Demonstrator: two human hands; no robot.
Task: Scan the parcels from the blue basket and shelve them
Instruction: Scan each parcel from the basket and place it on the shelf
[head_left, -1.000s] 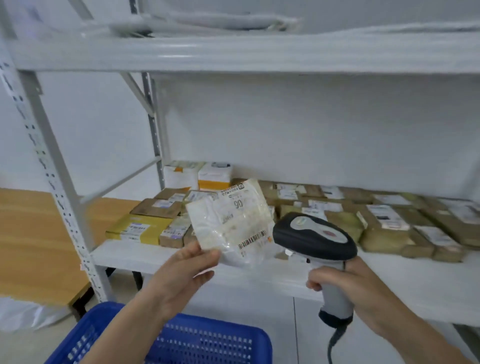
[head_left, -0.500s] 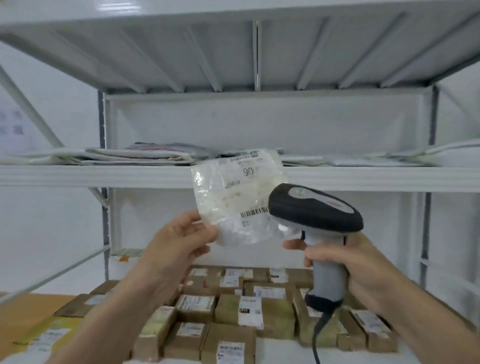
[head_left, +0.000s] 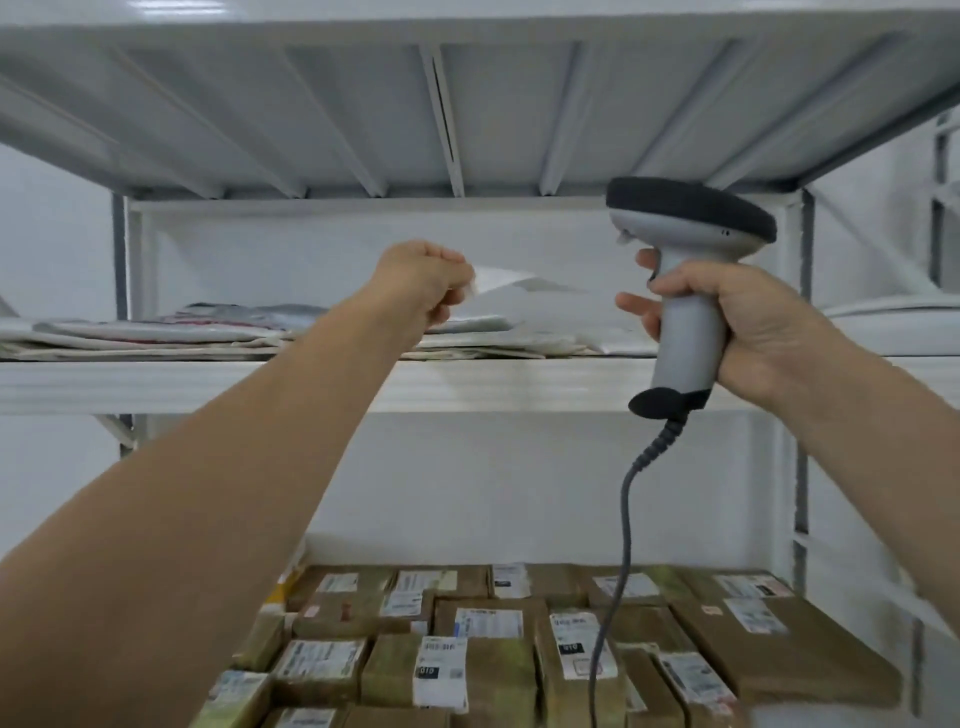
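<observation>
My left hand (head_left: 423, 283) is stretched out over the upper shelf (head_left: 509, 384), pinching the near edge of a white plastic parcel (head_left: 519, 291). The parcel is held almost flat, just above a layer of flat soft mailers (head_left: 218, 332) lying on that shelf. My right hand (head_left: 748, 322) grips the handle of a grey barcode scanner (head_left: 685, 234) with a black head, held upright to the right of the parcel. Its coiled cable (head_left: 623, 525) hangs down. The blue basket is out of view.
The shelf below is packed with several brown cardboard boxes (head_left: 488, 639) bearing white labels. White uprights (head_left: 797, 364) frame the rack on both sides. The ribbed underside of a higher shelf (head_left: 467, 104) is overhead. Another rack stands at the far right.
My left hand has moved the parcel from in front of the scanner up and forward over the upper shelf, turning it flat. The scanner has risen and tilted upright. My view has tilted further upward.
</observation>
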